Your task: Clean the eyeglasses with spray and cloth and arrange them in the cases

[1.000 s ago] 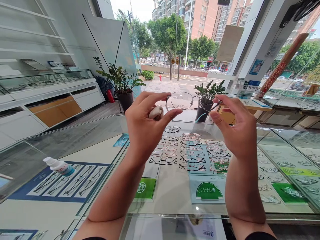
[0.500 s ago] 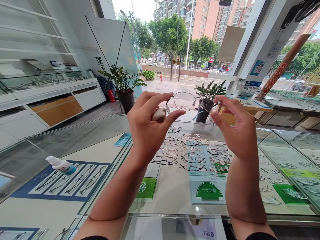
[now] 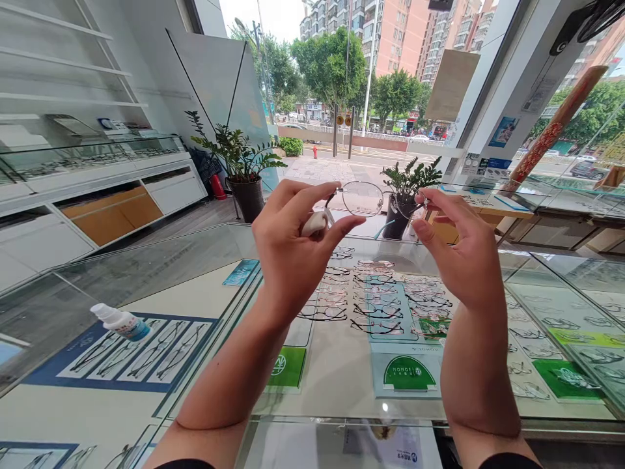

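The left hand [image 3: 288, 251] and right hand [image 3: 463, 251] each pinch one end of the thin-rimmed glasses [image 3: 364, 198], raised against the window light above the glass desk [image 3: 342, 378]. The left grip also seems to tuck a small white cloth [image 3: 313, 223].

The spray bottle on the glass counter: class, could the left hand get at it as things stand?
Probably not at once: the left hand pinches the glasses and a white cloth. The way to the spray bottle looks free.
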